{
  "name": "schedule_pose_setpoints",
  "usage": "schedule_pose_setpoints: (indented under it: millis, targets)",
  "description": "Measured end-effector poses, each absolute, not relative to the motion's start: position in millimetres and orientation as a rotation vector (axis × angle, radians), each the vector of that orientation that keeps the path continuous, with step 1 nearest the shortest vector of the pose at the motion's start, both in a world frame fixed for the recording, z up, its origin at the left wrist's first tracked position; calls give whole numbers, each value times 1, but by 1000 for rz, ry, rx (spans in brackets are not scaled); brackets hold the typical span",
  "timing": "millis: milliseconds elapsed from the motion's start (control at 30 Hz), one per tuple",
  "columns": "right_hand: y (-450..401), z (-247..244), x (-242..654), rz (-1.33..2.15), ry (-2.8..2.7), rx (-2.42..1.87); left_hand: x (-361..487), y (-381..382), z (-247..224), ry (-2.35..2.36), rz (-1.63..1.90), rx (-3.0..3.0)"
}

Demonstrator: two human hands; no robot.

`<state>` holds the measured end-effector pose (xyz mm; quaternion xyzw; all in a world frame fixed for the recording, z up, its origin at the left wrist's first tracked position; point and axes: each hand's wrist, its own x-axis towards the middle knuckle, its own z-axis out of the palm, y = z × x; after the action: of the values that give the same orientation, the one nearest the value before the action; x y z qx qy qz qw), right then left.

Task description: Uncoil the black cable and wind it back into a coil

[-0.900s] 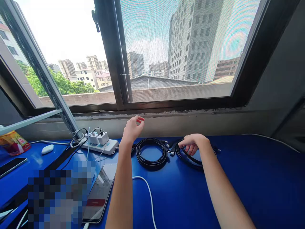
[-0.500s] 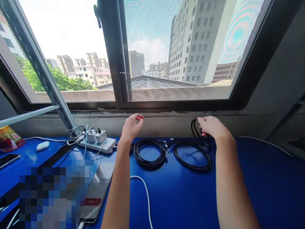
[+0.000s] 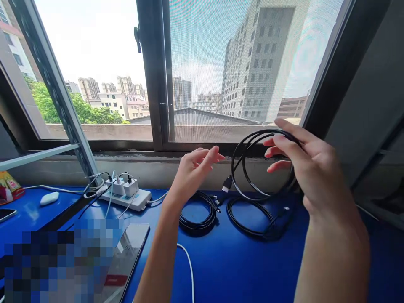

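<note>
A blue counter (image 3: 240, 269) runs beneath a window, its broadest bare stretch reaching toward the person and off to the right. Closest in, a white cable (image 3: 192, 269) curves across the near part, and a phone (image 3: 126, 256) lies to its left. Above this, the right hand (image 3: 287, 155) has thumb and fingers around the upper right of a raised loop of black cable (image 3: 232, 164), so it is the nearer of the two hands, already in contact. The loop hangs to that hand's left, face roughly toward the person, nearly round and with no clear long axis. The left hand (image 3: 214, 158) is loosely curled, with nothing seen in its grasp; it sits to the left of the loop with a gap between. In that gap, slightly lower, a black plug (image 3: 227, 184) dangles with its metal tip down. Below and behind, a flat loop (image 3: 232, 223) rests on the counter; whether it joins the raised one cannot be told. To its left, partly behind the left wrist, lies a thicker black coil (image 3: 202, 229). A white power strip (image 3: 139, 201) stands farther left. At the counter's back edge a low wall (image 3: 148, 168) rises to the dark window frame (image 3: 158, 84), limiting room beyond the loop.
</note>
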<state>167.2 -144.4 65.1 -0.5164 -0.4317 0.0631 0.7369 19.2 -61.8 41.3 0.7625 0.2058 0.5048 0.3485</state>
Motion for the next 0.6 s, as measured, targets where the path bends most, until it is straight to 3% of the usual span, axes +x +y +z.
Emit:
schedule_pose_setpoints:
  millis: [233, 400, 600]
  targets:
    - [-148, 56, 150, 116, -1212, -1035, 28, -110, 46, 209, 856, 1991]
    - [-147, 52, 146, 184, -1265, -1078, 25, -113, 45, 156, 864, 1889]
    - [-161, 54, 154, -41, -1208, -1270, 28, -115, 52, 120, 947, 1592]
